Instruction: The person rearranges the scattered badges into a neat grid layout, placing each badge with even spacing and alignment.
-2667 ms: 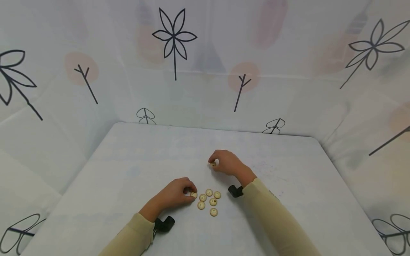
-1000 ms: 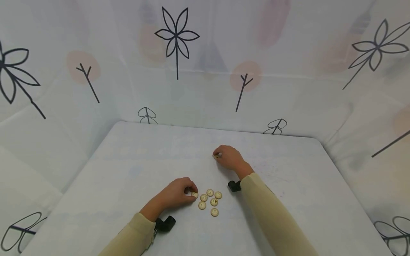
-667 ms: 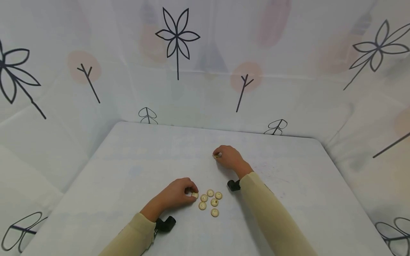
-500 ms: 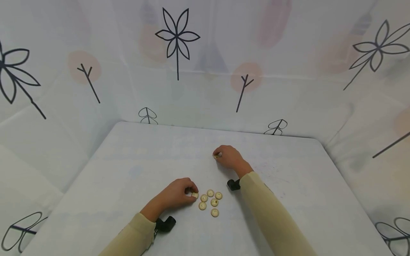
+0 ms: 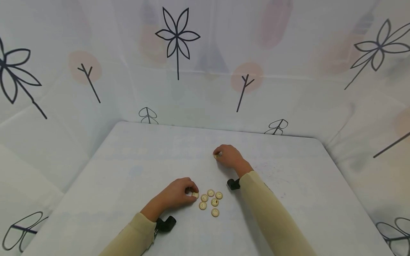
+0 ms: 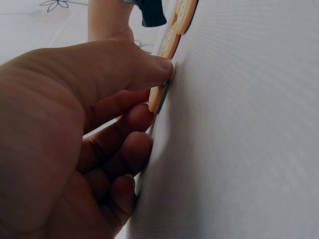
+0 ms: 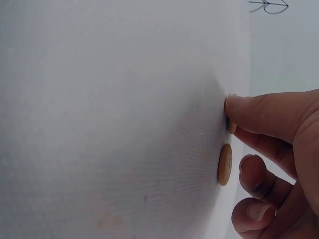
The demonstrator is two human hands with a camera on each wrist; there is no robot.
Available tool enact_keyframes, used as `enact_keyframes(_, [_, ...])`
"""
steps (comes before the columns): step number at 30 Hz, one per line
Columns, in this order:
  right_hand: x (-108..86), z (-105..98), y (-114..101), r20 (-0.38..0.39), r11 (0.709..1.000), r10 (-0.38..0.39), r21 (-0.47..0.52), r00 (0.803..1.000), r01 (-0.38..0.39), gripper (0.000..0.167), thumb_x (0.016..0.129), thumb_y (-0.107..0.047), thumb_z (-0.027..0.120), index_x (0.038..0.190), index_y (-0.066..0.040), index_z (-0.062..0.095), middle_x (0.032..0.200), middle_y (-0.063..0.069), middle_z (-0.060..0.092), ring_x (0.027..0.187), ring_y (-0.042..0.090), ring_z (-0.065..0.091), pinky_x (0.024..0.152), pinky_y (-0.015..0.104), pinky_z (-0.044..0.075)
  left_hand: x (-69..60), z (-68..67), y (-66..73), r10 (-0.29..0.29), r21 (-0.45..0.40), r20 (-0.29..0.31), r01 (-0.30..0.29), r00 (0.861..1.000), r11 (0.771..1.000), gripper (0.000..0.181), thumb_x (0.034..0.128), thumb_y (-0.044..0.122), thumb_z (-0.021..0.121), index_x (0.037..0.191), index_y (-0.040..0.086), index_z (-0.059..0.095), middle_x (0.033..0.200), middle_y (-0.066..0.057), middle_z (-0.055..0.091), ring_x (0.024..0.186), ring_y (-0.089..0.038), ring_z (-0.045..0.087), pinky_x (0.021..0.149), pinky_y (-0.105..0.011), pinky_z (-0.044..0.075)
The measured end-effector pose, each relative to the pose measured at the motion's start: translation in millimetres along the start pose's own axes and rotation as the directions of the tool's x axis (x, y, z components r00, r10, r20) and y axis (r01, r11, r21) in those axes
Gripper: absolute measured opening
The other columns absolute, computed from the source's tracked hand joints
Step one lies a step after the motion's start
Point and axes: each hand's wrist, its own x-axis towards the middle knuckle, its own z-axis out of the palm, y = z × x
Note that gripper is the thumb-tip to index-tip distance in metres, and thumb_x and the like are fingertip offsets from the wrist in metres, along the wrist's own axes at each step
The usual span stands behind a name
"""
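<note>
My left hand (image 5: 177, 192) pinches a round wooden button (image 5: 195, 195) between thumb and fingers, low at the table. The left wrist view shows that button (image 6: 155, 97) tilted against the surface, partly covered by the thumb. Farther back, my right hand (image 5: 229, 156) pinches another wooden button (image 5: 216, 156) close to the tabletop. Beneath the right hand's curled fingers a second button (image 7: 225, 164) stands out in the right wrist view, apart from the pinched one (image 7: 232, 127). Several loose buttons (image 5: 203, 205) lie face up beside my left fingertips; one button (image 5: 214, 202) bears a dark spot.
Everything lies on a white-covered table (image 5: 153, 153). Around its far and side edges hangs a pale cloth (image 5: 205, 96) printed with line-drawn flowers. Black wrist cameras (image 5: 166, 224) are strapped below both hands.
Since the earliest frame my right hand has moved a little farther back with its button and then stayed there. My left hand and the loose buttons keep their places.
</note>
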Motion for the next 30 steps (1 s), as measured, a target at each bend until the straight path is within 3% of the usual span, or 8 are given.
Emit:
enact_keyframes(17, [-12.3,-2,-3,-0.026,0.999,-0.032,-0.004,0.999,0.032,0.028,0.093,-0.020,0.061,0.120,-0.015,0.068,0.128,0.006,0.063,0.124,0.028,0.056,0.102,0.045,0.043,-2.5,-2.3,4.9,0.005,-0.007,0.005,-0.005,1.000,1.000,0.011,0.0861,0.027,0.071,0.097,0.024,0.070,0.089,0.014,0.058,0.080,-0.004,0.052,0.075,-0.024,0.046])
enact_keyframes(30, [-26.9,-5,-11,-0.018,0.996,-0.084,-0.033,0.996,0.083,0.028,0.093,-0.019,0.061,0.120,-0.015,0.068,0.117,0.003,0.066,0.112,0.022,0.061,0.097,0.042,0.047,-2.7,-2.8,5.6,-0.011,-0.004,0.011,0.011,1.000,1.000,0.013,0.0862,0.028,0.072,0.097,0.023,0.069,0.090,0.014,0.058,0.081,-0.005,0.052,0.076,-0.024,0.046])
